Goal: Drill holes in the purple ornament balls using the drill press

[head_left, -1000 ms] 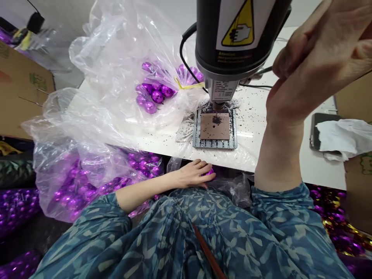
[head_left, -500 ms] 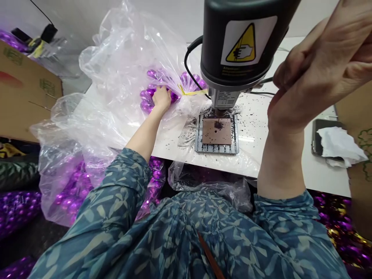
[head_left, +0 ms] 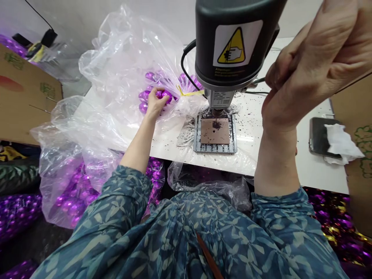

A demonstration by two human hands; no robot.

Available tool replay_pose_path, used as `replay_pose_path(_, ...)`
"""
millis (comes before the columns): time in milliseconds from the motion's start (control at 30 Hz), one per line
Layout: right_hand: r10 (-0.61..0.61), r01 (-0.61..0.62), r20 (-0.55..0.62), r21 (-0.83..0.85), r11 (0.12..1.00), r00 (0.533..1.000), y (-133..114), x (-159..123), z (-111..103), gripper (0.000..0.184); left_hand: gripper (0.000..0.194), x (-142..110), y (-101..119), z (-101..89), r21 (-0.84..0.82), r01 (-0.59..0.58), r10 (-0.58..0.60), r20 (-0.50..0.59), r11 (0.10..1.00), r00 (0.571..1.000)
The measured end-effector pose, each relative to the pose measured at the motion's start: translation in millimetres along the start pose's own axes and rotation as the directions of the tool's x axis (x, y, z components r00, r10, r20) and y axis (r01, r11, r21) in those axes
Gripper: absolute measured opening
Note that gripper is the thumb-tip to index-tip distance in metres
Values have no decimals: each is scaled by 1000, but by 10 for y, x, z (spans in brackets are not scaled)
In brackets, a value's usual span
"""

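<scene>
Shiny purple balls lie in the mouth of a clear plastic bag on the table. Among them is my left hand, its thumb and fingers closed round one purple ball. At the upper right my right hand is wrapped round the lever of a black bench drill press; most of the lever is hidden by the fingers. Beneath the drill a brown square board with a small dark hole lies on a slotted metal base. Dark shavings are scattered over it.
A yellow tie gathers the plastic by the drill's black cable. On the right lie a phone and crumpled white tissue. Cardboard boxes flank the table, and bagged purple balls hang below its left edge.
My left hand has turned and lifted slightly, and a purple ball now shows between its thumb and fingers. My right hand stays on the lever. The view has shifted a little.
</scene>
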State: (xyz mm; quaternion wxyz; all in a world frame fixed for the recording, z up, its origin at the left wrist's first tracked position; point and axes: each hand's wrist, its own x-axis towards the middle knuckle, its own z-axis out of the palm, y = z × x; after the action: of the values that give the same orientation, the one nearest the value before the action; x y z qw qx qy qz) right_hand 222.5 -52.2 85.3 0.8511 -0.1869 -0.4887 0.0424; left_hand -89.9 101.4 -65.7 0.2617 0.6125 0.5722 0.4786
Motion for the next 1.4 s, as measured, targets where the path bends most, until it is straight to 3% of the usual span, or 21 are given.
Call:
replay_pose_path(67, -48, 47, 12, 52, 998, 999, -11, -9, 16, 33, 56, -199, 80, -84, -167, -17, 15, -13, 986, 1000)
replay_pose_path(167, -88, 84, 23, 133, 987, 996, 4, 0, 24, 30, 54, -651, 320, -73, -334, -40, 66, 67, 942, 996)
replay_pose_path(300, 1, -4, 17, 173, 985, 1000, -3, 9, 27, 35, 48, -1298, 611, 219, -367, -64, 158, 231, 928, 960)
replay_pose_path(400, 40, -42, 15, 161, 986, 999, -20, 6, 36, 33, 52, -1571, 637, 517, -368, -57, 171, 284, 928, 943)
replay_pose_path(533, 35, -34, -17, 56, 998, 999, -30, 6, 58, 36, 57, -1603, 489, 826, -366, -9, 125, 294, 931, 947)
replay_pose_path(700, 78, -78, -24, -5, 997, 997, -53, 14, 77, 51, 61, -1500, 350, 1016, -332, -31, 130, 281, 943, 951)
replay_pose_path(1033, 104, -104, 1, 121, 987, 995, -75, -26, 55, 33, 60, -1539, 424, 1034, -195, -230, 282, 312, 954, 907)
replay_pose_path(1200, 100, -100, 5, 119, 988, 995, -68, -22, 47, 27, 61, -1645, 474, 1101, -260, -288, 371, 366, 922, 854)
replay_pose_path(1400, 57, -57, 7, 92, 994, 998, -61, -28, 38, 25, 63, -1706, 464, 1207, -309, -231, 331, 327, 923, 885)
